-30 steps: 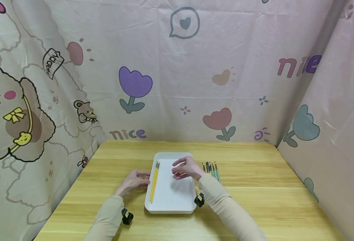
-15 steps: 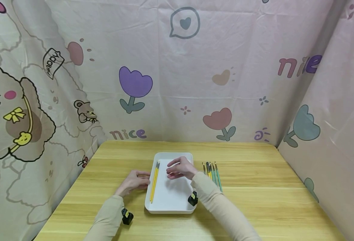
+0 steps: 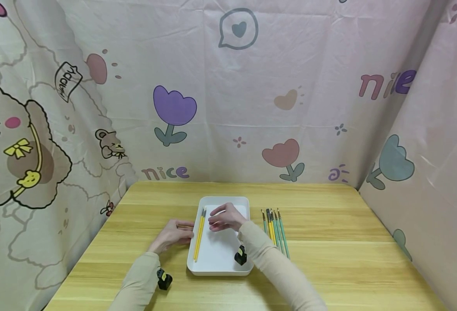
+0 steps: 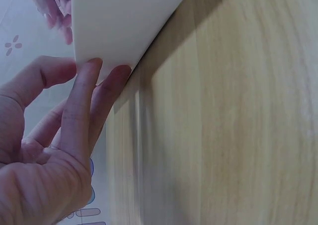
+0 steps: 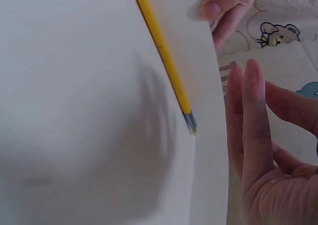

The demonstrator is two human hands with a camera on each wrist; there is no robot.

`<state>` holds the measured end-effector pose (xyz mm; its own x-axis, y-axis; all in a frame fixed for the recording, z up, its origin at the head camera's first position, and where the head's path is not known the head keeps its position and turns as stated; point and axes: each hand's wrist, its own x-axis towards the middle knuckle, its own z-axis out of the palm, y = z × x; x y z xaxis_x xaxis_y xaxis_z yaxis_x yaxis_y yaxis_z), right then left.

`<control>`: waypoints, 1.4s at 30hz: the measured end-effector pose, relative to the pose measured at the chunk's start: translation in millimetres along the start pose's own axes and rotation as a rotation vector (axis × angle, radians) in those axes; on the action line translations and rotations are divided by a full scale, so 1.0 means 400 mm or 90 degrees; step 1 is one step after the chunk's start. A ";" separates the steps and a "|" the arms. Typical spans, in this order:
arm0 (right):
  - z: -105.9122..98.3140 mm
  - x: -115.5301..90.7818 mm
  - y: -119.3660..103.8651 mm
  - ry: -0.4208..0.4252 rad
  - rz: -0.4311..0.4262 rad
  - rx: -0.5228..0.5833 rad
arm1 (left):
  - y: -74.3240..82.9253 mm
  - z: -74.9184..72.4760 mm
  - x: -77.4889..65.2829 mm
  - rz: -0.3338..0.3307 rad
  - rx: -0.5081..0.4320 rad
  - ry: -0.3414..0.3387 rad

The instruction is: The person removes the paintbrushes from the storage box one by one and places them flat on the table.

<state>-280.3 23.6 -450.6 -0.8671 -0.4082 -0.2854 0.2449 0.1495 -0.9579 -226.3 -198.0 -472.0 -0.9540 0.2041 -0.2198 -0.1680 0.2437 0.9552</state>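
A white rectangular tray [image 3: 218, 261] sits on the table, with two yellow paintbrushes [image 3: 199, 236] lying along the left side of its floor. At its left wall is my left hand [image 3: 171, 236]. In the left wrist view, fingertips [image 4: 92, 68] press the outer face of that wall, and in the right wrist view the left thumb [image 5: 211, 10] lies over the rim, so the wall is pinched between. My right hand [image 3: 228, 217] hovers above the tray, right of the yellow brushes. Nothing is held in it; in the right wrist view its fingers [image 5: 256, 111] look fairly straight.
To the right of the tray, several paintbrushes [image 3: 277, 229] with green and yellow handles lie side by side on the wooden table [image 3: 329, 250]. A printed curtain [image 3: 228, 108] hangs behind the table and along both sides.
My right hand has moved left across the tray, closer to the yellow paintbrushes, uncovering more of the brushes at the right. The left hand and tray have stayed put.
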 end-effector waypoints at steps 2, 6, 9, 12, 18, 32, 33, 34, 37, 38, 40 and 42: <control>0.006 0.008 0.004 0.006 0.003 -0.006 | -0.001 0.000 0.000 -0.001 -0.001 0.001; 0.017 0.022 0.013 0.015 0.014 -0.013 | 0.000 0.000 0.000 -0.003 0.001 0.004; 0.025 0.032 0.020 0.017 0.020 -0.013 | 0.001 0.000 -0.001 -0.007 0.001 0.007; 0.030 0.042 0.025 0.020 0.024 -0.017 | 0.001 0.000 -0.002 -0.006 0.003 0.007; 0.034 0.053 0.034 0.036 0.031 -0.037 | 0.001 -0.002 -0.001 0.000 -0.001 0.003; 0.064 0.062 0.057 0.070 0.042 -0.121 | 0.000 -0.002 0.002 0.001 0.005 -0.005; 0.065 0.060 0.058 0.073 0.043 -0.124 | 0.000 -0.002 0.002 0.000 0.006 -0.005; 0.067 0.060 0.058 0.075 0.044 -0.128 | -0.001 -0.001 0.002 -0.001 0.006 -0.003; 0.071 0.057 0.057 0.080 0.048 -0.134 | -0.002 0.001 0.002 -0.006 0.005 -0.001; 0.072 0.057 0.056 0.084 0.049 -0.140 | -0.002 0.001 0.002 -0.008 0.004 0.001; 0.075 0.057 0.055 0.089 0.050 -0.149 | -0.002 0.002 0.002 -0.010 0.002 0.005; 0.078 0.057 0.054 0.093 0.050 -0.156 | -0.001 0.001 0.002 -0.011 0.001 0.008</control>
<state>-281.2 -10.4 -478.6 -0.9073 -0.2550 -0.3343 0.2172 0.3965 -0.8920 -227.0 -197.4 -472.7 -0.9540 0.1873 -0.2341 -0.1847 0.2481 0.9510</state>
